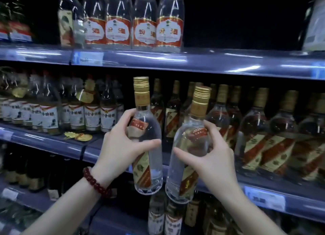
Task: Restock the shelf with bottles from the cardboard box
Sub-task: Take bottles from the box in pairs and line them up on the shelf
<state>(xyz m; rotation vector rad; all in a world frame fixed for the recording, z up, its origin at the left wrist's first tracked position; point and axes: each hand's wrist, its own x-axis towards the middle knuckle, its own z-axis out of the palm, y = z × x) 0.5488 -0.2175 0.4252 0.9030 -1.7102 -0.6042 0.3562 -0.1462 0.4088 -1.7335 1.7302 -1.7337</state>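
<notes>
In front of the middle shelf [175,161], the left hand [121,146] wraps around the body of a clear bottle [146,143], thumb across its near face and fingers curled round the far side, so the gold cap [141,84] stands upright well above the fingers. Just right of that thumb, nearly touching it, the right hand [209,157] grips a second clear bottle [189,157] the same way, fingers closed on its shoulder and thumb pointing left across the glass; this bottle leans slightly, its gold cap [202,94] tilted to the right above the knuckles. Both bottles hang with their bases below the shelf edge. Behind the right hand's fingers stands a row of like bottles with red and cream diagonal labels [270,146]. Beyond the left hand's knuckles, further left, sit white-labelled bottles [52,115]. A red bead bracelet [95,182] circles the left wrist. Above both hands, the upper shelf [158,60] carries clear bottles with red labels [133,32].
</notes>
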